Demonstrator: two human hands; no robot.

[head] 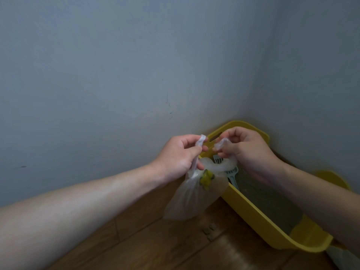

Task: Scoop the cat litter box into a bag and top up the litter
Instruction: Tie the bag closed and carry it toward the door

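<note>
Left forearm [68, 207] is nearest the lens, entering from the lower left corner. The right forearm [321, 203] enters from the lower right, passing over the litter box.

Wall [116, 75]: grey-blue, two faces meeting in a corner at right, with a few small dark marks.

Floor [155, 246]: wood-look planks.

Litter box [263, 221]: yellow plastic, set on the floor in the corner against both wall faces, with a slot handle in its far rim. It contains grey litter [266, 195].

Bag [192, 199]: thin, translucent, off the floor. It hangs from both hands just outside the near left wall of the box, its upper part in front of the far end of the box. A yellow-green mass [206, 180] shows through the film near the neck; what it is cannot be determined.

Left hand [179, 154]: fingers curled, thumb and forefinger pinching one twisted handle strip [201, 140] of the bag, which runs down through the palm.

Right hand [247, 147]: fingers curled, pinching the other handle strip [221, 144]. The two strips are close but apart.

Scoop [232, 172]: pale blue-green, slotted, lying inside the box at its far end, partly hidden behind the bag.

Pellets [209, 230]: a few small dark pieces loose on the floor below the bag, beside the box.
</note>
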